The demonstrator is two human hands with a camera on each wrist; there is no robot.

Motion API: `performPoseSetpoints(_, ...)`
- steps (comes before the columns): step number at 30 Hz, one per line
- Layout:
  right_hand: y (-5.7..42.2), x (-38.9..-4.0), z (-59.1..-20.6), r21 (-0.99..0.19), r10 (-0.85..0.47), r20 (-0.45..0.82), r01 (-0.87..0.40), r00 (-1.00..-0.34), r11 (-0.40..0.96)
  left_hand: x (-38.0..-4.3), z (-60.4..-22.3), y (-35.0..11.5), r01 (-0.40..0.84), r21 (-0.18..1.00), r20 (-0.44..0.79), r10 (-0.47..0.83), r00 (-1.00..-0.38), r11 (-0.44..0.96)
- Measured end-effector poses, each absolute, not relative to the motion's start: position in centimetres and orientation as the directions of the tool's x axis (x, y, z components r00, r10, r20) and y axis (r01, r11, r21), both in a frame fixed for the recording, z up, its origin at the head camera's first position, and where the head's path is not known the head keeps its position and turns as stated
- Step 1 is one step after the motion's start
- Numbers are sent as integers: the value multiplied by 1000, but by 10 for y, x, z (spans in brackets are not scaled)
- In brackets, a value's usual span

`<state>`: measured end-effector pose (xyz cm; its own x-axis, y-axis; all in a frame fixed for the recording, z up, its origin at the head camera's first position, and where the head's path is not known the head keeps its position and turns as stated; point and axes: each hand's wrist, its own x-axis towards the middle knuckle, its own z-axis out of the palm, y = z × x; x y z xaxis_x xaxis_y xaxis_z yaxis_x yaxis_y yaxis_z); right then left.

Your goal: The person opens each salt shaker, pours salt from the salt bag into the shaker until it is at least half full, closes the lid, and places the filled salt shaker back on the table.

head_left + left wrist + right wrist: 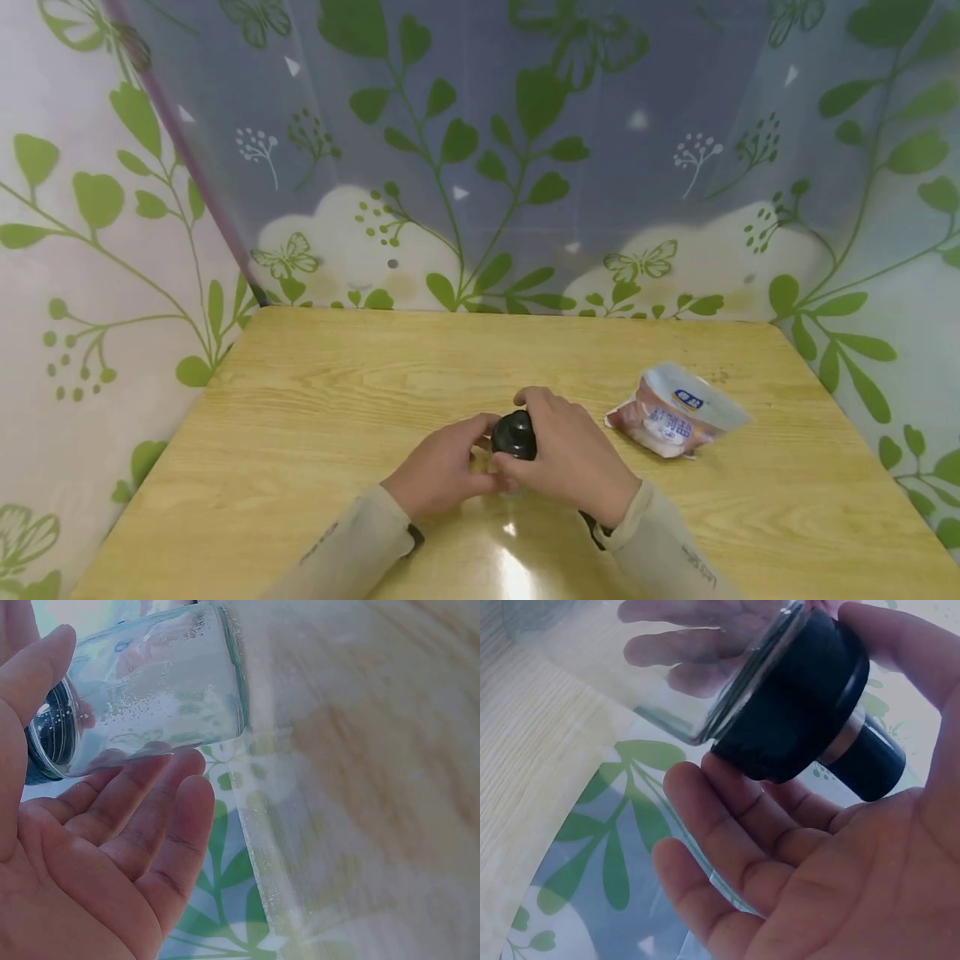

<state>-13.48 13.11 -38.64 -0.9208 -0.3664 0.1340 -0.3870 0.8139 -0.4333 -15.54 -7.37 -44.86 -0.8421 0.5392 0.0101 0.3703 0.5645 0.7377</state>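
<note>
Between my two hands stands a clear glass jar [161, 690] with white specks on its wall. A black lid [514, 435] with a narrower black knob [870, 761] and a metallic band caps it. My left hand [448, 467] holds the glass from the left, thumb near the lid end and fingers along the far side. From the right, my right hand [567, 446] grips the lid [795, 697], with thumb and fingertips at opposite sides of its rim. The jar's glass is mostly hidden behind the hands in the head view.
A crumpled plastic packet [675, 414] with a blue label lies to the right of my right hand. The wood-grain table [337, 367] meets a leaf-patterned backdrop [480, 167] at the back and both sides.
</note>
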Motion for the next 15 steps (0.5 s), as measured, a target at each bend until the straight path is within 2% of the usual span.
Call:
performPoseSetpoints(6,132,-135,-384,-404,-423,131,-438,-896,803,-155,-448,-74,375,731,12,539,-842,570)
performPoseSetpoints(15,135,-135,-383,-430,-466,113,-466,-878,774,-155,-449,-73,386,721,15,544,-839,575)
